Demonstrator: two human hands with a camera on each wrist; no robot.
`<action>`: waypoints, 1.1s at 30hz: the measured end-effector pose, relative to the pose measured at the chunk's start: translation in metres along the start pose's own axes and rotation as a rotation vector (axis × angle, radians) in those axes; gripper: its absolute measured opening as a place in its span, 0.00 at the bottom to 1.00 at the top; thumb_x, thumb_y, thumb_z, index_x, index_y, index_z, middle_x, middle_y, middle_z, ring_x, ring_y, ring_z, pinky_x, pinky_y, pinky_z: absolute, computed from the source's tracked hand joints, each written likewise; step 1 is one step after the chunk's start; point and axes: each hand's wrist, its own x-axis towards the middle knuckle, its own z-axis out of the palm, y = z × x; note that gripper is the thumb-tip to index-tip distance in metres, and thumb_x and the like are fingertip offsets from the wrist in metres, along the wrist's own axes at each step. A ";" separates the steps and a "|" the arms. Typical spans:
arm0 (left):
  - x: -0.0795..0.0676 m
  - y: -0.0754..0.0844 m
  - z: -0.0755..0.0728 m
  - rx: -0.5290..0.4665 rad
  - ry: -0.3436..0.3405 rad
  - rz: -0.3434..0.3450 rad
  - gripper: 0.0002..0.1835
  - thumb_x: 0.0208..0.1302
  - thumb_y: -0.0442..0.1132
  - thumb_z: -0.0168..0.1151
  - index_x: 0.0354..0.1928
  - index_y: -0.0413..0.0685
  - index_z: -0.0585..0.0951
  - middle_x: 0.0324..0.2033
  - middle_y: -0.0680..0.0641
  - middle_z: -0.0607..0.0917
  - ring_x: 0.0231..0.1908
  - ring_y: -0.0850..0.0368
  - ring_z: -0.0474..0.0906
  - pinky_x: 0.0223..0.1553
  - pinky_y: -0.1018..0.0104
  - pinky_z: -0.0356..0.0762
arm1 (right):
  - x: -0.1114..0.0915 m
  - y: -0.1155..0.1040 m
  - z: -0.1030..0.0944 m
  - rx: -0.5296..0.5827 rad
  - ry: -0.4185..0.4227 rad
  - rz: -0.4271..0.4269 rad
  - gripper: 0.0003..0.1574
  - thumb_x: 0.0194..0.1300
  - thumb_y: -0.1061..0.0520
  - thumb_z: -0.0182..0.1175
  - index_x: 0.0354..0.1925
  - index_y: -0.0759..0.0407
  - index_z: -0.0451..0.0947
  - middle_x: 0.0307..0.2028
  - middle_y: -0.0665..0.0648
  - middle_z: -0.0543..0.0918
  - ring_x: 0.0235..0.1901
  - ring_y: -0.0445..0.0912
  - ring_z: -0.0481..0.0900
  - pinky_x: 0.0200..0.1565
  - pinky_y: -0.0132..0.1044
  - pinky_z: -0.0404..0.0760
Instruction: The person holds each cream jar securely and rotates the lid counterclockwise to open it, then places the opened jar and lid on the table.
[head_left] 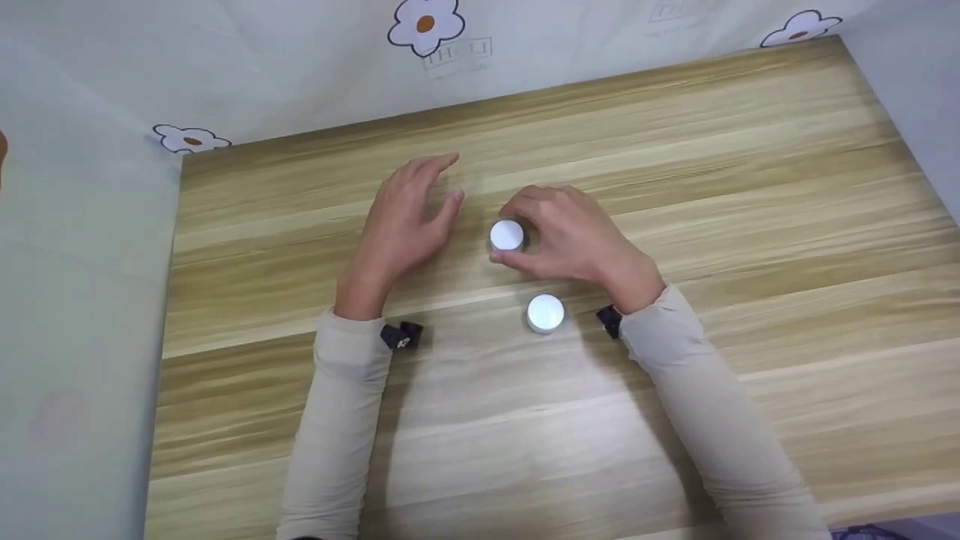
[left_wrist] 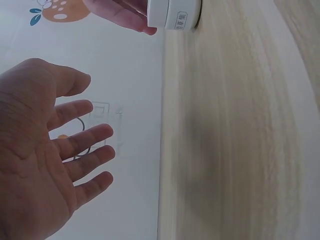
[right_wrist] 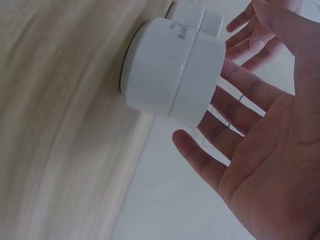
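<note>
Left hand (head_left: 407, 217): fingers spread, thumb held apart. Flower-print sheet (head_left: 300, 60) at 12 o'clock, behind wood-grain table (head_left: 772, 225). Far jar (head_left: 507, 235): white, lidded, contents hidden, standing on table at 3 o'clock from left hand. Near jar (head_left: 545, 313): likewise white, lidded, contents hidden; at 5 o'clock from far jar, blocking part of right hand (head_left: 570, 236) in right wrist view. Right hand: thumb and fingers curve round far jar; cannot tell whether they pinch it.

A pale, flower-printed wall (head_left: 300, 67) backs a wood-grain table (head_left: 765, 187) with bright glare (head_left: 577, 442).
</note>
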 end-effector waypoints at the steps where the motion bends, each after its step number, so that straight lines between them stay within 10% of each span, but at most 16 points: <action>1: 0.000 0.000 0.000 -0.003 -0.001 0.001 0.27 0.74 0.52 0.54 0.72 0.56 0.70 0.68 0.48 0.76 0.71 0.51 0.69 0.75 0.51 0.61 | 0.000 0.000 0.001 -0.005 -0.002 0.000 0.32 0.58 0.30 0.67 0.47 0.51 0.84 0.47 0.51 0.88 0.48 0.47 0.86 0.52 0.49 0.81; 22: 0.000 0.005 0.004 -0.009 -0.034 0.021 0.27 0.74 0.52 0.55 0.72 0.57 0.71 0.69 0.49 0.75 0.71 0.52 0.68 0.75 0.51 0.60 | 0.002 -0.002 0.003 -0.044 -0.061 0.051 0.24 0.60 0.41 0.69 0.47 0.53 0.85 0.44 0.54 0.86 0.44 0.52 0.85 0.49 0.50 0.82; 33: 0.001 0.007 0.007 -0.037 -0.016 0.058 0.26 0.73 0.47 0.57 0.71 0.55 0.72 0.68 0.49 0.76 0.70 0.53 0.70 0.74 0.51 0.63 | 0.002 0.000 -0.001 -0.021 0.097 0.077 0.28 0.61 0.35 0.67 0.46 0.54 0.85 0.40 0.53 0.87 0.37 0.50 0.85 0.43 0.48 0.82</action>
